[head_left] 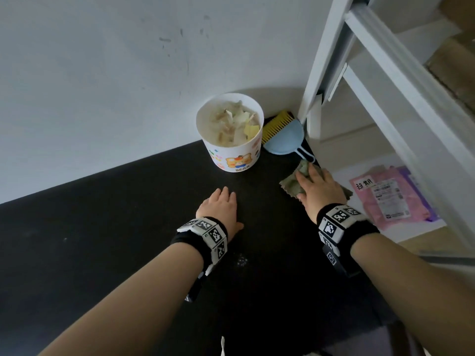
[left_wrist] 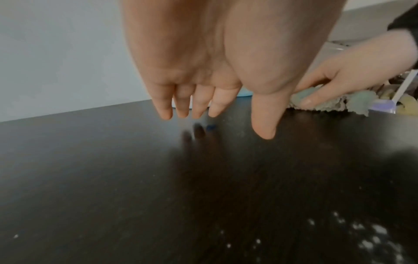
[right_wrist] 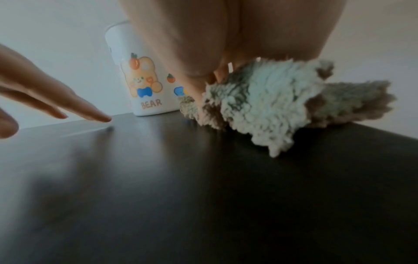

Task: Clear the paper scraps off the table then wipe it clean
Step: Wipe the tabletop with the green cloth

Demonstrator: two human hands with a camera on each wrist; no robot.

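While the black tabletop (head_left: 108,227) is carrying only pale specks near its front edge, the left hand (head_left: 218,209) is hovering with fingers straight and relaxed, holding nothing, probably steadying. Beyond it, the paper scraps (head_left: 236,124) are sitting inside the white bear-printed paper bin (head_left: 234,155), so clearing looks done. Rightmost, the right hand (head_left: 320,187) is pressing the fluffy grey-green cloth (head_left: 289,182), fingers curling round it, seemingly for wiping.
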